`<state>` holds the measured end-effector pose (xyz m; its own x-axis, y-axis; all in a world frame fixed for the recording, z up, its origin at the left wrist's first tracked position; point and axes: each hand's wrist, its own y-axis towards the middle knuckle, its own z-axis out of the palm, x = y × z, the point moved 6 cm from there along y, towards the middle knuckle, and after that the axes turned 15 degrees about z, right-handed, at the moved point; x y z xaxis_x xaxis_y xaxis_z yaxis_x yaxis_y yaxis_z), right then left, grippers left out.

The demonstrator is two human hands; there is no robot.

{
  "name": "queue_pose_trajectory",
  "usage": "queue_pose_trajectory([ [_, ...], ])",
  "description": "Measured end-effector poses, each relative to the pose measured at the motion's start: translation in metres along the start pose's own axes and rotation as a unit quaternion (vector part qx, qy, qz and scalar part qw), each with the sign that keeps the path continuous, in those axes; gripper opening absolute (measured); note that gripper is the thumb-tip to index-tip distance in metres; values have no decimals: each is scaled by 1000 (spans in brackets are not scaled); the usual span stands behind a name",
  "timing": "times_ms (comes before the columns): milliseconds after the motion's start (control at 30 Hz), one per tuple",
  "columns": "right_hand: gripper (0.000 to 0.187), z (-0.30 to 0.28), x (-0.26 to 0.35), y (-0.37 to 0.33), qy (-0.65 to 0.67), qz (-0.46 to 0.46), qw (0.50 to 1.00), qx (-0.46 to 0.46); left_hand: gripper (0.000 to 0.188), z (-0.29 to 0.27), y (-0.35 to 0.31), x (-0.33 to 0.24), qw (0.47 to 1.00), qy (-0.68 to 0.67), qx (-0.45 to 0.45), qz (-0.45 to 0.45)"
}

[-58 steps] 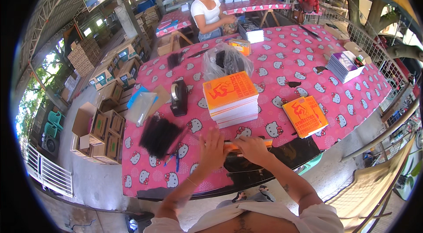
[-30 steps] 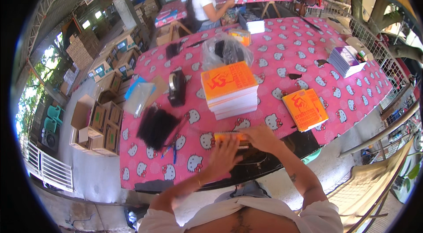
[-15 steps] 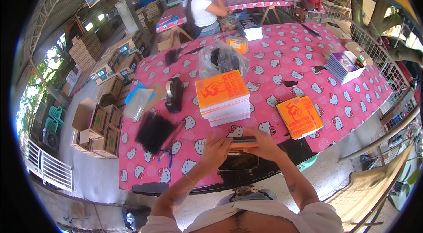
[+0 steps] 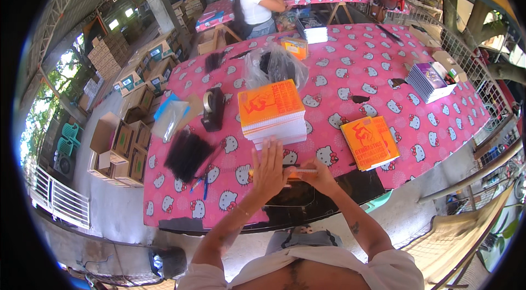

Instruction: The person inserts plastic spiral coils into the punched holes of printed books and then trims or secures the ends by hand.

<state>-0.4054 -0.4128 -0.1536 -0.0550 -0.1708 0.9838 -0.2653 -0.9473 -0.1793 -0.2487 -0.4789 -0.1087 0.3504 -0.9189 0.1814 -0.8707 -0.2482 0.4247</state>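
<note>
At the near edge of the table, an orange-covered notebook point(image 4: 300, 171) lies mostly hidden beneath my hands. My left hand point(image 4: 267, 172) is open over its left part, fingers stretched forward toward the stack. With thumb and bent fingers, my right hand point(image 4: 319, 177) grips the notebook's right part. Just beyond my fingers stands a stack of orange spiral notebooks point(image 4: 272, 108) with white page edges showing. To the right lies a smaller pile of the same orange notebooks point(image 4: 370, 143). A bundle of thin black strips point(image 4: 188, 159) rests to the left of my left hand.
A black tape dispenser point(image 4: 212, 110), blue pens point(image 4: 206, 189) and clear plastic sleeves point(image 4: 172, 123) are at the left. Behind the stack sits a clear plastic bag point(image 4: 276, 68). Purple books point(image 4: 432, 83) are stacked far right. Another person point(image 4: 257, 5) is at the far side.
My left hand has gone from gripping the notebook's edge to lying stretched out over it. My right hand has shifted slightly and keeps its grip.
</note>
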Motion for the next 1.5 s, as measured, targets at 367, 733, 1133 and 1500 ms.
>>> queue_pose_trajectory([
  [367,30,-18,-26,1,-75,-16,995,70,82,14,-5,-37,998,15,21,57],
  [733,34,-11,-21,-6,-132,-101,986,33,80,19,-27,-77,986,-123,4,117],
  [1133,35,-16,-19,-4,-177,-59,982,27,83,9,32,-45,995,-37,25,87],
  [1500,30,-39,22,-16,-114,-90,988,50,41,-14,32,-27,965,-258,-32,25],
])
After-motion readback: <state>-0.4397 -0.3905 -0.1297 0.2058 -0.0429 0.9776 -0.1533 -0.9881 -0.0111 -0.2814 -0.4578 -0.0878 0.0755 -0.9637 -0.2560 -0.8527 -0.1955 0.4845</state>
